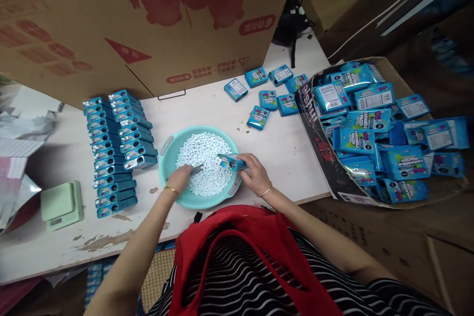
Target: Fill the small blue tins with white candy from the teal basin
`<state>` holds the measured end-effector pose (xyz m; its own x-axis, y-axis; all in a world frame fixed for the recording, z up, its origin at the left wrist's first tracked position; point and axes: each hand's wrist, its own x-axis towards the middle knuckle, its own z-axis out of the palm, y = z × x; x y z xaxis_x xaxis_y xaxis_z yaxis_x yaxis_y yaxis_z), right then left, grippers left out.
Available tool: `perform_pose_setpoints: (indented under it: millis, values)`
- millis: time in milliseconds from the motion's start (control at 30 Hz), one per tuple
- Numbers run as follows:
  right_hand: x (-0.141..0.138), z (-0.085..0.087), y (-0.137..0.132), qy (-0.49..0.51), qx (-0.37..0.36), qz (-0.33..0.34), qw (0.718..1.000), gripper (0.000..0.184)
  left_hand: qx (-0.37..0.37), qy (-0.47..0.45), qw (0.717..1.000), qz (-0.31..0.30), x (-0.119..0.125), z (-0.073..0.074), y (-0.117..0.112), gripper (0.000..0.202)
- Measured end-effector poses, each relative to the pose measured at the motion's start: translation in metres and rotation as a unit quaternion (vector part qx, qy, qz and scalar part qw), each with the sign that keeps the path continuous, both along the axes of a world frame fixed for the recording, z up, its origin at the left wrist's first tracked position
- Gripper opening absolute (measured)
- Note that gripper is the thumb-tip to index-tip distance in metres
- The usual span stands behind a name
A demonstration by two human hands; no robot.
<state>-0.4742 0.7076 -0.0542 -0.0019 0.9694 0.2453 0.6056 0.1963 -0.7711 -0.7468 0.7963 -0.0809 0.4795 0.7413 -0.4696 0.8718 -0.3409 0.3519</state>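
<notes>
Through the head view I see the box pinched in the right hand's closed fingers, over the right side of the bowl, to the right of the left hand and apart from it. That left hand is curled around a grey tool whose tip meets the white pellets; I can't make out its full shape. On the worktop, rows of boxes stand left of the bowl.
</notes>
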Motion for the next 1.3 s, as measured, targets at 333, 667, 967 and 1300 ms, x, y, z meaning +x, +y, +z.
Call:
perform_pose_setpoints:
  millis: [333, 667, 967, 1300]
  values:
    - [0.014, 0.008, -0.006, 0.041, -0.018, -0.081, 0.996, 0.034, -0.006, -0.146, 0.989, 0.023, 0.040, -0.034, -0.019, 0.035]
    - [0.003, 0.008, -0.001, -0.028, 0.000, 0.000, 1.000, 0.041, 0.050, -0.237, 0.969, -0.053, -0.002, 0.100, -0.018, 0.024]
    - [-0.019, 0.002, 0.000, -0.032, 0.005, 0.047, 0.998, 0.046, 0.083, 0.017, 0.982, -0.168, 0.037, 0.158, -0.021, 0.046]
    - [-0.029, -0.009, -0.002, 0.051, 0.004, 0.091, 0.995, 0.040, 0.106, 0.013, 0.980, -0.167, 0.024, 0.188, -0.019, 0.033]
